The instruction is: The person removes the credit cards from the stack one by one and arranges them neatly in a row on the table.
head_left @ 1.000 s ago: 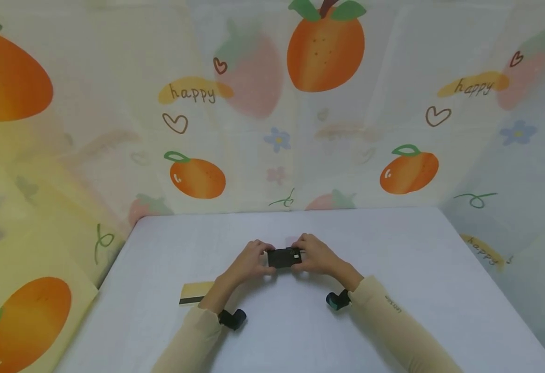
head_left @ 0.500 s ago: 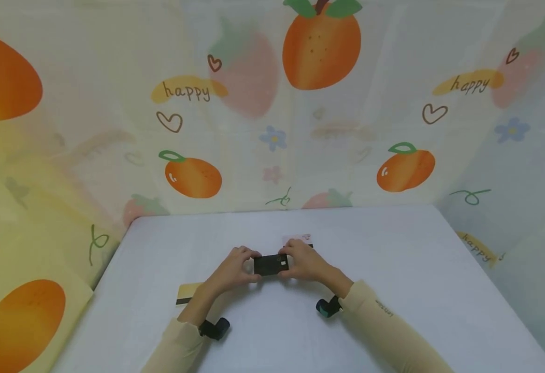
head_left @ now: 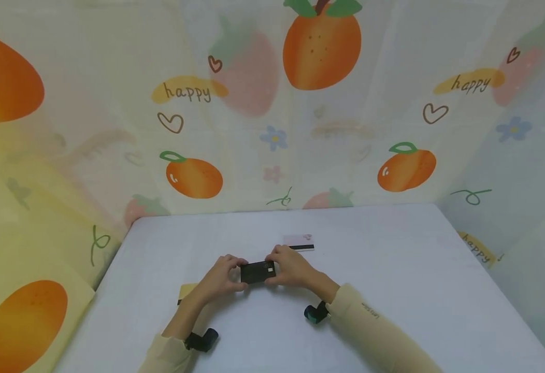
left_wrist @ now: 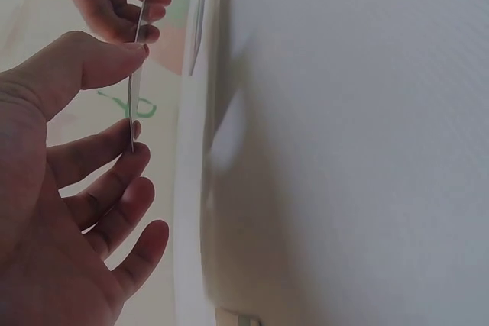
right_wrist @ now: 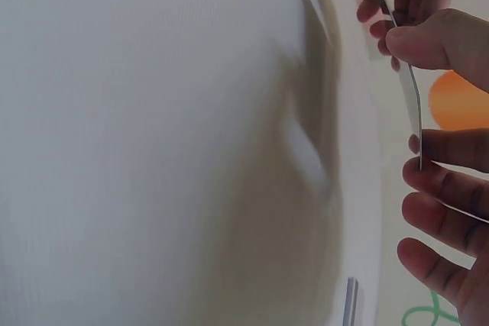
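Note:
A black bank card point(head_left: 256, 273) with a small light chip is held above the white table, its face toward me. My left hand point(head_left: 221, 278) pinches its left end between thumb and fingers. At its right end my right hand point(head_left: 292, 268) has the same kind of pinch. Edge-on in the left wrist view, the card point(left_wrist: 132, 101) appears as a thin line; the remaining fingers spread beside it. The right wrist view shows the card point(right_wrist: 416, 93) slightly bowed between thumb and fingertips.
On the table point(head_left: 375, 280), a pale card point(head_left: 299, 240) with a dark stripe lies behind my right hand. A gold card point(head_left: 187, 291), partly hidden by my left forearm, lies at left. Fruit-printed cloth point(head_left: 244, 171) rises behind the table.
Both hands have moved left and toward me with the black card held between them. The pale striped card, earlier hidden behind the right hand, now shows; the left forearm covers more of the gold card.

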Motion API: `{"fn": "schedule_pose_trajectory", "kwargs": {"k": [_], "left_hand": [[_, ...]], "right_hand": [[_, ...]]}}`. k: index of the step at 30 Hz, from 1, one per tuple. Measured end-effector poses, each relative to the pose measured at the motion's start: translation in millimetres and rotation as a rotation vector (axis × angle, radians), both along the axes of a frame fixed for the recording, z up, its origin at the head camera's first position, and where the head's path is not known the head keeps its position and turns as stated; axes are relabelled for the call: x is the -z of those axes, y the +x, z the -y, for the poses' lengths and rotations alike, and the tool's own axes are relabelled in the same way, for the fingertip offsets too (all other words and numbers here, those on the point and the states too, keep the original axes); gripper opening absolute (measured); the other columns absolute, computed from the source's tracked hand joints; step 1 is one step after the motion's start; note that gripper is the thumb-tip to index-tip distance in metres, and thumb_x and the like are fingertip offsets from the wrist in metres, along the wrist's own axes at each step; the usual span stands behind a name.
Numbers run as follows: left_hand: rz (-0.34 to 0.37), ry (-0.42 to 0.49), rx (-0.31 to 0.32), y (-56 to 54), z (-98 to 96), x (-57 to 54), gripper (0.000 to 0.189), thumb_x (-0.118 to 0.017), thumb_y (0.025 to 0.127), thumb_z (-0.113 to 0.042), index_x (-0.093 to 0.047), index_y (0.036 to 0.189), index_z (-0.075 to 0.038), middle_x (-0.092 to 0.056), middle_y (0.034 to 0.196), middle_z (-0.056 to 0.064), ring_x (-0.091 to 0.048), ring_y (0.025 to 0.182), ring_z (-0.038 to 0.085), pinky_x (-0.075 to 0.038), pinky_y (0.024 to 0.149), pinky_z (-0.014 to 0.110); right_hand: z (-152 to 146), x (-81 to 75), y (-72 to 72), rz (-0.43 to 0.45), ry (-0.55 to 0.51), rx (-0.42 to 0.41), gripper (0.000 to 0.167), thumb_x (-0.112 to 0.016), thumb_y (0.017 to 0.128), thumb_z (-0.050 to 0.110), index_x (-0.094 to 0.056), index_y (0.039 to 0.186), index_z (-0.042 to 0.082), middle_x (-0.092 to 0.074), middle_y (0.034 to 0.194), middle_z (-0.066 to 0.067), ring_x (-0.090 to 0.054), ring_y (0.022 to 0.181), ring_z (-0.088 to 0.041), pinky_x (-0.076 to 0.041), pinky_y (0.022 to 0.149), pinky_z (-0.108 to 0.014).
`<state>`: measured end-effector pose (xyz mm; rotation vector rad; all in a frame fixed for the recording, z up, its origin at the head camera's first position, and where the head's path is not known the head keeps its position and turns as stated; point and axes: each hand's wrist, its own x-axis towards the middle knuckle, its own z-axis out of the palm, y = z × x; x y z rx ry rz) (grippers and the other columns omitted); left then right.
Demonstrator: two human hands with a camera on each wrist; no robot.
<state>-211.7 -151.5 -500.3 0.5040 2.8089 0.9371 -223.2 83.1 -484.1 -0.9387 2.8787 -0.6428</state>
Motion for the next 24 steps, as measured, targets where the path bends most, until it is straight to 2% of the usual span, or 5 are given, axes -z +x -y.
{"fn": "schedule_pose_trajectory", "kwargs": {"k": [9, 13, 18, 24], "left_hand": [[-0.031, 0.006, -0.011, 10.4, 21.9, 2.1, 0.051, -0.082, 0.071, -0.023, -0.065, 0.118, -0.012, -0.062, 0.111, 0.006, -0.051, 0.109, 0.026, -0.044, 0.092, 0.046], [-0.037, -0.019, -0.007, 12.8, 30.9, 6.1, 0.051, -0.083, 0.070, -0.022, -0.065, 0.117, -0.012, -0.062, 0.110, 0.005, -0.051, 0.109, 0.026, -0.044, 0.093, 0.046], [-0.026, -0.051, -0.021, 13.8, 38.9, 9.2, 0.051, -0.084, 0.069, -0.022, -0.066, 0.116, -0.014, -0.063, 0.111, 0.002, -0.050, 0.109, 0.024, -0.044, 0.093, 0.045], [-0.001, -0.074, -0.041, 15.9, 45.9, 7.8, 0.051, -0.086, 0.067, -0.023, -0.067, 0.114, -0.015, -0.062, 0.111, 0.002, -0.048, 0.109, 0.025, -0.044, 0.089, 0.043]], "right_hand": [[24, 4.4, 2.1, -0.013, 0.040, -0.004, 0.050, -0.082, 0.073, 0.041, -0.071, 0.111, 0.011, -0.060, 0.099, 0.002, -0.052, 0.089, -0.011, -0.047, 0.079, -0.024], [33, 8.1, 2.6, -0.004, 0.078, -0.011, 0.051, -0.082, 0.073, 0.044, -0.071, 0.111, 0.013, -0.059, 0.098, 0.003, -0.050, 0.087, -0.009, -0.045, 0.076, -0.021], [43, 13.0, 3.4, -0.011, 0.110, -0.024, 0.050, -0.082, 0.072, 0.046, -0.072, 0.110, 0.014, -0.058, 0.095, 0.004, -0.048, 0.085, -0.008, -0.042, 0.073, -0.020], [53, 16.9, 5.9, 0.012, 0.138, -0.019, 0.052, -0.080, 0.074, 0.048, -0.071, 0.112, 0.015, -0.057, 0.096, 0.006, -0.047, 0.085, -0.007, -0.042, 0.073, -0.020]]}}
